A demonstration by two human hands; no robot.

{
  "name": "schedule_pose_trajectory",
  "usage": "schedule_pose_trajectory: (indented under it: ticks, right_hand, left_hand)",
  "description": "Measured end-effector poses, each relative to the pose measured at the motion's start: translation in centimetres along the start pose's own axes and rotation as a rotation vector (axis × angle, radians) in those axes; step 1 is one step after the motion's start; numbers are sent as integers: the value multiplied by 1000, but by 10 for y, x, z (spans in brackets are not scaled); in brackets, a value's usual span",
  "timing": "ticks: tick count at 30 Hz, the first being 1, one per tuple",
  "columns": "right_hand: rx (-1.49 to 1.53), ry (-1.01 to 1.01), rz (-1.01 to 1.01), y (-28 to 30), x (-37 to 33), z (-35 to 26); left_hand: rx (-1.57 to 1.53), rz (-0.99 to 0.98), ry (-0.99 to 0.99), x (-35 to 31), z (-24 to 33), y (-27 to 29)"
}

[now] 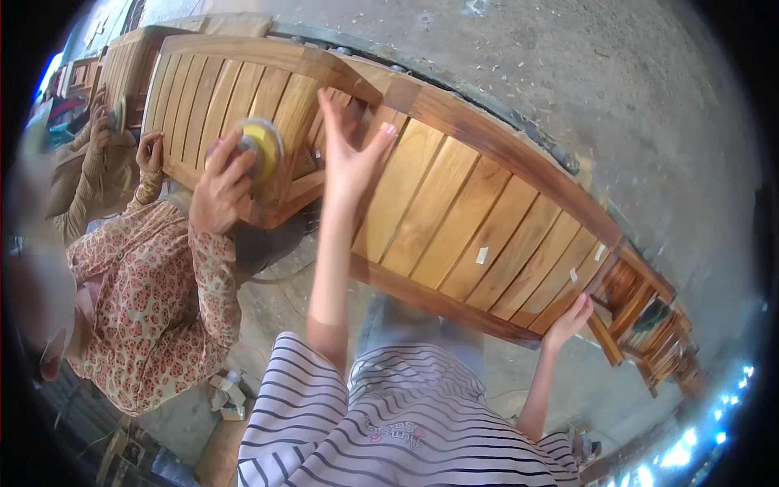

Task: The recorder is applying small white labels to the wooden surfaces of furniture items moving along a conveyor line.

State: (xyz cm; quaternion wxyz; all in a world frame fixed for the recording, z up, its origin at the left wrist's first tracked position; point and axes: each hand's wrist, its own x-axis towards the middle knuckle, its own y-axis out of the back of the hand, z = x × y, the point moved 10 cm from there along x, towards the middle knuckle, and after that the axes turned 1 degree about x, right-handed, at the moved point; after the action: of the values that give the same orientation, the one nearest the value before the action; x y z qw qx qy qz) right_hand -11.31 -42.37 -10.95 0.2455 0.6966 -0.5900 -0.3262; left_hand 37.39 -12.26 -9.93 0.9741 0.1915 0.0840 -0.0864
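A slatted wooden tabletop [451, 219] with a darker frame lies in front of me at a slant. My left hand [350, 158] is at its left end, fingers spread and thumb reaching over the frame; some fingers are partly hidden. At the near right corner my right hand [565, 323] grips the edge, thumb on top and the other fingers mostly out of sight below. Small white stickers [481, 255] show on the slats.
At my left, a co-worker in a patterned shirt [146, 296] presses a round yellow-edged sander [261, 150] on another slatted wooden piece [213, 89]. Further left, another person's hand [99, 130] works similarly. Wooden frames [641, 321] stand at the right. Concrete floor [600, 73] lies beyond.
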Motion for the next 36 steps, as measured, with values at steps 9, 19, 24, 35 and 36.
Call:
schedule_pose_trajectory:
  ticks: [9, 19, 24, 35, 36]
  right_hand:
    - [18, -79, -37, 7, -19, 24]
    - [19, 25, 105, 53, -125, 110]
    - [65, 34, 123, 56, -140, 115]
    - [179, 48, 64, 56, -147, 132]
    - [177, 46, 75, 59, -148, 135]
  left_hand:
    - [13, -112, 292, -31, -57, 13]
    - [-293, -278, 358, -115, -94, 80]
    - [-324, -333, 331, -129, -96, 87]
    - [304, -8, -325, -175, 102, 3]
    - [387, -264, -464, -190, 118, -52]
